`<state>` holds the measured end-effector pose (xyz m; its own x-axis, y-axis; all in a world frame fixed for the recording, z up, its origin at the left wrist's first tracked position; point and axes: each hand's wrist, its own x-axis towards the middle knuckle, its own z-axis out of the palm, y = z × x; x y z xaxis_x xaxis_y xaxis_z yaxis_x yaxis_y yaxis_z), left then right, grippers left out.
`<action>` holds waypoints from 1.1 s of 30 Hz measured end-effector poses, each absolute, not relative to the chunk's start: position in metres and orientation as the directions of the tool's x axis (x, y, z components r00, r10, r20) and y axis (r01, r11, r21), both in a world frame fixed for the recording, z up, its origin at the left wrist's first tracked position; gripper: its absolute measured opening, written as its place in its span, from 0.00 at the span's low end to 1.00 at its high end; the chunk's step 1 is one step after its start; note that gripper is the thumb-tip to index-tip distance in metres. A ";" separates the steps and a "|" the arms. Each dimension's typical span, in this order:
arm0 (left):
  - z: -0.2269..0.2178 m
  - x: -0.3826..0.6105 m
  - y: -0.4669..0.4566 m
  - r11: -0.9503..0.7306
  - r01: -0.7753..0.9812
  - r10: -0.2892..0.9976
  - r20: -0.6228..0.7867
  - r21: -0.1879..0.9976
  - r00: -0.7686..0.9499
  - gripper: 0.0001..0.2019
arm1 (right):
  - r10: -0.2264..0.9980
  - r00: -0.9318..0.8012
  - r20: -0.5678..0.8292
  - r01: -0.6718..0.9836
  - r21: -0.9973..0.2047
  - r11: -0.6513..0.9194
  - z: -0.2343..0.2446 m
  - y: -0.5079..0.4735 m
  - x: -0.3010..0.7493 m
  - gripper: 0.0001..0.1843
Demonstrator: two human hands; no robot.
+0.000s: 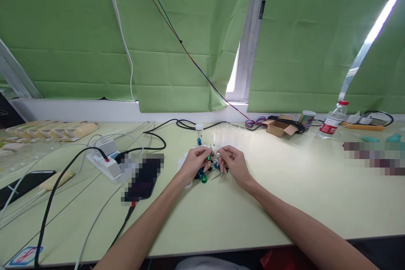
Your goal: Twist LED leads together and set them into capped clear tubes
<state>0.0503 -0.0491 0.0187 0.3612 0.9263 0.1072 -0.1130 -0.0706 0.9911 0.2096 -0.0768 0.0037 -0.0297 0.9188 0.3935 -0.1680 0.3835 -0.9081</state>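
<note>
My left hand [193, 163] and my right hand [233, 163] meet over the middle of the pale green table [284, 202]. Both are closed in a pinch around small parts with thin wire legs; a green piece [209, 157] shows between the fingertips. Under the hands lies a small heap of blue and green bead-like parts [203, 176] with metal legs. Just behind stands a small clear vial with a white cap [199, 133] holding something blue, and a row of clear tubes [229, 135].
A white power strip [103, 162] with black and white cables lies left, beside a dark phone [144, 179]. Another phone [23, 183] lies far left. A cardboard box [278, 127], a cup [306, 119] and a water bottle [332, 123] stand at the back right.
</note>
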 end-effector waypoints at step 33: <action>0.027 0.054 -0.058 -0.304 0.026 0.902 0.279 0.952 0.331 0.18 | 0.924 0.061 0.377 -0.118 -0.917 0.382 0.004 -0.076 0.209 0.19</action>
<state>0.0539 -0.0584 0.0267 0.3310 0.9016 0.2786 0.0261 -0.3039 0.9524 0.2092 -0.0762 0.0035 0.0609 0.9242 0.3770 -0.1178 0.3818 -0.9167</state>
